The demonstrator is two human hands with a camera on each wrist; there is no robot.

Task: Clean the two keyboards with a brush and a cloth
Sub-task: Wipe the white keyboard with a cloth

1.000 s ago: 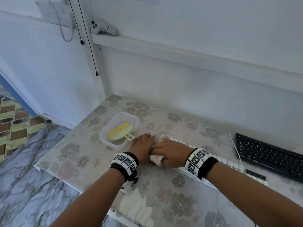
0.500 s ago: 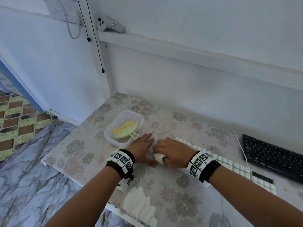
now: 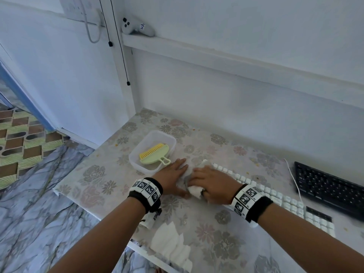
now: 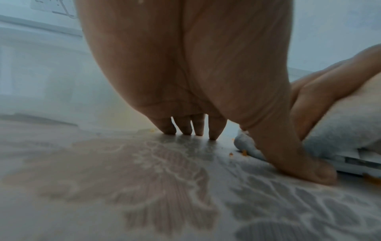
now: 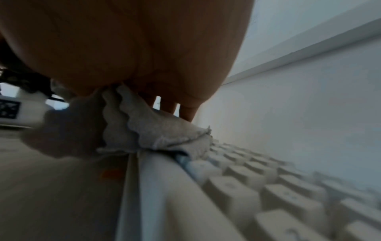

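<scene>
A white keyboard (image 3: 275,196) lies slanted across the flowered table (image 3: 102,184), and a black keyboard (image 3: 331,186) sits at the far right. My right hand (image 3: 208,180) presses a bunched white cloth (image 3: 195,191) onto the white keyboard's left end, fingers curved over it. In the right wrist view the cloth (image 5: 156,132) is pinned under my palm against the keyboard (image 5: 237,184). My left hand (image 3: 173,174) lies flat on the table just left of the cloth, fingers straight; its thumb (image 4: 309,171) touches the table by the keyboard's corner. A green brush with yellow bristles (image 3: 155,154) lies in a clear tub (image 3: 136,164).
Crumpled white paper (image 3: 171,245) lies at the table's front edge below my left wrist. A white cable (image 3: 293,178) runs between the keyboards. A wall and a shelf with a controller (image 3: 136,26) stand behind. Small orange crumbs (image 4: 244,152) lie near the cloth.
My left hand has flattened and stretched its fingers forward on the table. My right hand stays on the cloth at the keyboard's left end. The head view has shifted left.
</scene>
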